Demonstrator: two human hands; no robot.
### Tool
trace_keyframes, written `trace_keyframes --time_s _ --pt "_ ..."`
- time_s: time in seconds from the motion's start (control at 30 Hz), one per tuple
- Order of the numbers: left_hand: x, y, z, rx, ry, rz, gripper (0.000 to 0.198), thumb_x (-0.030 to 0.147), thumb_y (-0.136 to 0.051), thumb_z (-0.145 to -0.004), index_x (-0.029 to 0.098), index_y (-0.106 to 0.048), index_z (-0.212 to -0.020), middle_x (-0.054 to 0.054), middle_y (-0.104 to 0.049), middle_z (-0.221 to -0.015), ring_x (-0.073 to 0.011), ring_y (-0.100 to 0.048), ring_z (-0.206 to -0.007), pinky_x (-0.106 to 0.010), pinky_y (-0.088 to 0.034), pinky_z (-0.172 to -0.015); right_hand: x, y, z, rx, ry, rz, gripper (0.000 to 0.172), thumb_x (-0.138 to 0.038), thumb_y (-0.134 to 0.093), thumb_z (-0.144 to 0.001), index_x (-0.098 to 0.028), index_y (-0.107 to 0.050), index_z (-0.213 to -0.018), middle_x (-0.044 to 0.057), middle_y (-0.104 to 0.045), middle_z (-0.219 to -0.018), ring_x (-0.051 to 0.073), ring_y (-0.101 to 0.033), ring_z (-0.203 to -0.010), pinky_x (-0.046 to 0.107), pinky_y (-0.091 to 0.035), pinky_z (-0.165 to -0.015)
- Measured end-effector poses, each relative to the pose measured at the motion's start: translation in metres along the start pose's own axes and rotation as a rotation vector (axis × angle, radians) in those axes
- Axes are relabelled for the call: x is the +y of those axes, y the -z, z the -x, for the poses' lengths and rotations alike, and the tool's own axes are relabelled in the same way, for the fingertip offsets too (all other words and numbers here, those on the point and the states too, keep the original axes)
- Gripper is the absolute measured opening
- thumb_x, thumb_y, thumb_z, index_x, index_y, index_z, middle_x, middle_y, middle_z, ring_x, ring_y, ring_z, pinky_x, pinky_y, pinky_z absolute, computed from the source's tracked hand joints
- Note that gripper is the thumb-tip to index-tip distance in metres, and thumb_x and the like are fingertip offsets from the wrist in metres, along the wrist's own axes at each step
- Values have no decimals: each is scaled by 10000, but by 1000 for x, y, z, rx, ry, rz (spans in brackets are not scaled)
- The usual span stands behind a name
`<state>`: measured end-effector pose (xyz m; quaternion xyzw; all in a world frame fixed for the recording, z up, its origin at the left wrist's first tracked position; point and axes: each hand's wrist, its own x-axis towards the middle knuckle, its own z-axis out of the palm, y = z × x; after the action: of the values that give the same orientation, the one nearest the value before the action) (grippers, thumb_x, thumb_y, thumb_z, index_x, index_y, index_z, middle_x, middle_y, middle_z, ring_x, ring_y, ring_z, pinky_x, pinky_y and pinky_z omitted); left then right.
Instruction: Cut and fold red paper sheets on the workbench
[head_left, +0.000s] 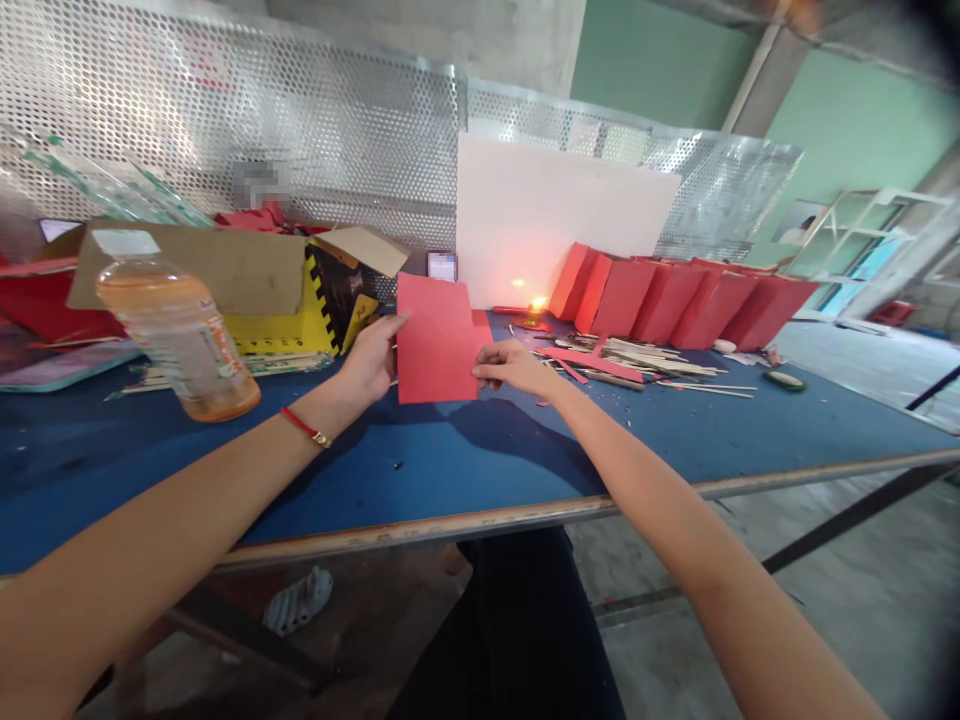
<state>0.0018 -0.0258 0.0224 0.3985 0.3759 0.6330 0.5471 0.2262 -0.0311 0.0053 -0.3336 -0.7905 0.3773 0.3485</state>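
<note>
Clearly gripped from both sides: a flat, rectangular red card point(435, 345)

It is upright over the blue tabletop point(525, 475), the left hand point(371, 352) half-curled around its left edge, some fingers hidden, the right hand point(514, 365) nearly closed, pinching the lower right, presumably to keep it steady. Farther right, thin pale sticks point(664, 357) lie heaped before boxy red packets point(682, 305), packed side by side perhaps to save room. Behind, a plain white board point(555, 215) stands against a shiny perforated metal sheet point(360, 140), maybe for support

1 bottle point(184, 345) stands well left of what seems a phone point(442, 266).
</note>
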Motion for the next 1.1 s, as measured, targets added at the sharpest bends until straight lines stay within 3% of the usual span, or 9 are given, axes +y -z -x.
trace_keyframes --time_s 0.17,0.37,0.57,0.73,1.1 --pt "-9 -7 15 -108 2 -153 368 200 -898 -550 131 -731 -871 -69 -771 -858 -183 -697 -701 -292 -581 -670 1 2 -2 82 15 -21 223 -342 -669 -815 -170 -590 -697 -2 -637 -660 89 -544 -566 233 -459 -584" --pt "-16 -4 10 -96 -34 -113 444 265 -939 -445 145 -735 -821 -47 -767 -821 -170 -690 -689 -282 -573 -670 1 0 -3 115 38 -45 334 -482 -685 -811 -174 -599 -712 -16 -617 -616 86 -535 -550 223 -450 -565" --pt "-16 -3 6 -40 -87 -74 419 252 -944 -450 158 -732 -800 -34 -764 -794 -168 -682 -685 -279 -573 -664 -5 1 -1 75 47 -72 166 -329 -633 -816 -171 -644 -770 -3 -664 -691 82 -556 -573 219 -453 -568" --pt "-16 -2 5 -31 -91 -51 395 224 -925 -512 151 -733 -850 -37 -768 -820 -165 -689 -699 -286 -579 -705 -3 2 -2 137 -7 -50 45 -197 -594 -763 -175 -624 -738 -18 -646 -643 80 -541 -537 223 -447 -553" --pt "-18 1 1 -58 -68 -77 346 229 -919 -522 153 -742 -809 -45 -772 -821 -173 -695 -691 -285 -581 -681 6 4 -1 67 47 22 83 -241 -606 -762 -173 -646 -735 0 -650 -666 99 -567 -597 234 -469 -595"
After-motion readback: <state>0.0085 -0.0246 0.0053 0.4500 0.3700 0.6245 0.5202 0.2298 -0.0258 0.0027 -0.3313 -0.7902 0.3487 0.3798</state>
